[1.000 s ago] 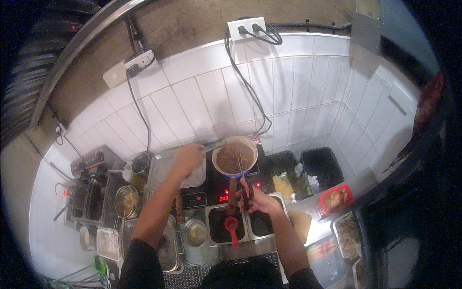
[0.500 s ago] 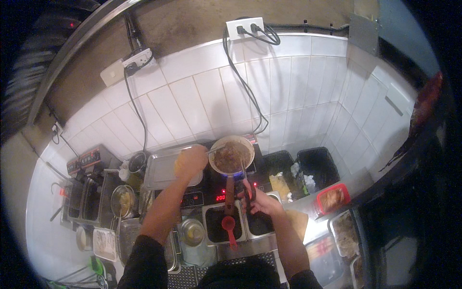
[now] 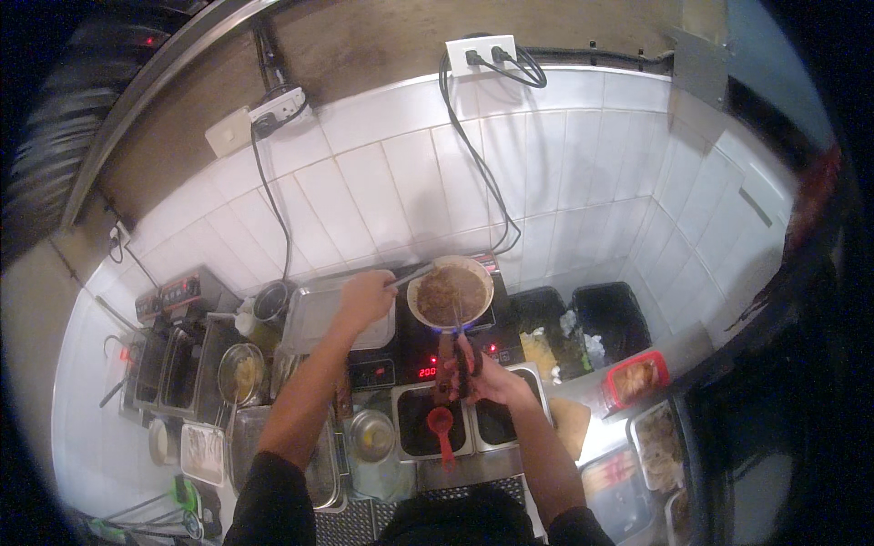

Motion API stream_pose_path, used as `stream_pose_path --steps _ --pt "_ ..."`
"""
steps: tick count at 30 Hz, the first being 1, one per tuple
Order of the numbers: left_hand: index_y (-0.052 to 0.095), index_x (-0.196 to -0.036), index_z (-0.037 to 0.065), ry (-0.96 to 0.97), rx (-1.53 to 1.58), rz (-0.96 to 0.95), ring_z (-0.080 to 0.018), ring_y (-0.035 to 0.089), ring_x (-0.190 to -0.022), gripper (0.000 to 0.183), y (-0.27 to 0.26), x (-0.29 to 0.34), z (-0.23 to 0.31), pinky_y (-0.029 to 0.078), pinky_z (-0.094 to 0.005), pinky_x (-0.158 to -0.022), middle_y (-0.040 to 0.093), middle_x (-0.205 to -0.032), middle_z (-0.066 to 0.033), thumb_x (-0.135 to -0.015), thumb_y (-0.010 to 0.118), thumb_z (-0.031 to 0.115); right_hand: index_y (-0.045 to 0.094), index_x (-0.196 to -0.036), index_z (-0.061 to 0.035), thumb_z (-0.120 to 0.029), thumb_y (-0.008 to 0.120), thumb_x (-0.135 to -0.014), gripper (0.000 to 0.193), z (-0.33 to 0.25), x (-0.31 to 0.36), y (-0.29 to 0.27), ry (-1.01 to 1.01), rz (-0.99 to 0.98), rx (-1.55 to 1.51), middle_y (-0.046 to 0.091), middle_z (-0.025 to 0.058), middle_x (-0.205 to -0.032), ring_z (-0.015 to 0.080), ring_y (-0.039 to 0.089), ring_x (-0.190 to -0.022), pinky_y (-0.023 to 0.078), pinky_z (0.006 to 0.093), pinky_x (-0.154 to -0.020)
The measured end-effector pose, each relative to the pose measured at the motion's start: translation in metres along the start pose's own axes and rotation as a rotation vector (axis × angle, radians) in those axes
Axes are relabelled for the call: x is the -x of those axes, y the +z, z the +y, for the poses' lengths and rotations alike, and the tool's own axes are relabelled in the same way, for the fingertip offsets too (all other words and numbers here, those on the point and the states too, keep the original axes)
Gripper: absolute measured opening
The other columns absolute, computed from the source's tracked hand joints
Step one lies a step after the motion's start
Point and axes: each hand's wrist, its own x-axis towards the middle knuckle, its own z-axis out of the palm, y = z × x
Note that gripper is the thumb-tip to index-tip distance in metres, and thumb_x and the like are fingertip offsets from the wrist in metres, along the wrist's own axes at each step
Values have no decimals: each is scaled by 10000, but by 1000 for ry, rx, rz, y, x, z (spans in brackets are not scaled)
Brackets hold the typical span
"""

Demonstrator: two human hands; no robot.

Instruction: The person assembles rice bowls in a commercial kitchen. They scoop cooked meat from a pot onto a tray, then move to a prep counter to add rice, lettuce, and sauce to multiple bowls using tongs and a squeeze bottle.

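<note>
A light-rimmed pan [image 3: 489, 308] sits on a black induction cooktop [image 3: 371, 372]. Brown, ground-looking food [image 3: 439, 297] in sauce lies inside it. My left hand [image 3: 366, 298] is closed round a slim metal utensil [image 3: 415, 276] whose far end reaches into the pan; its exact kind is hidden. From the right, my right hand [image 3: 492, 377] grips black-handled scissors [image 3: 475, 357], their blades pointing down into the food. The pan's brown handle [image 3: 444, 364] extends towards me, beside the right hand.
Metal pans under the handle hold a red measuring spoon [image 3: 441, 421]. A metal tray [image 3: 314, 318] lies left of the cooktop. Black bins [image 3: 612, 314] stand right, near a red-rimmed container [image 3: 637, 377]. A metal bowl [image 3: 371, 435] sits in front; cords [image 3: 478, 164] hang behind.
The view has shifted slightly. Food has gathered at the pan's left side, showing more sauce on the right. Both hands keep their hold; the right has moved closer to the pan handle.
</note>
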Motion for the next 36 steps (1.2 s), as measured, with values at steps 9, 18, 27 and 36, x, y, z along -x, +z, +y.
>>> stream_pose_path --steps 9,18,27,36 --pt "753 -905 43 25 -357 -188 -376 723 -871 198 20 18 35 584 -496 -769 735 -942 -193 -824 676 207 524 -1259 -74 -877 428 -835 914 9 8 -21 74 85 7 611 9 -774 232 669 -752 443 352 -602" --pt "766 -1021 116 81 -79 2 -370 708 -903 240 30 9 20 550 -517 -822 731 -930 -183 -866 612 214 527 -1264 -64 -866 416 -851 909 14 15 -25 79 72 27 620 4 -776 220 672 -781 464 373 -621" --pt "737 -1036 42 29 245 -131 -281 670 -721 290 -26 10 23 524 -417 -689 697 -780 -148 -877 642 264 578 -1203 -92 -853 382 -875 853 11 -10 1 -120 -80 -118 614 30 -819 221 623 -745 466 363 -653" --pt "754 -923 -33 -191 653 -330 -139 668 -666 195 -27 31 8 512 -273 -562 705 -742 -48 -866 710 149 635 -1041 -70 -763 421 -936 732 8 -30 4 -269 58 -184 607 48 -729 203 589 -645 455 334 -596"
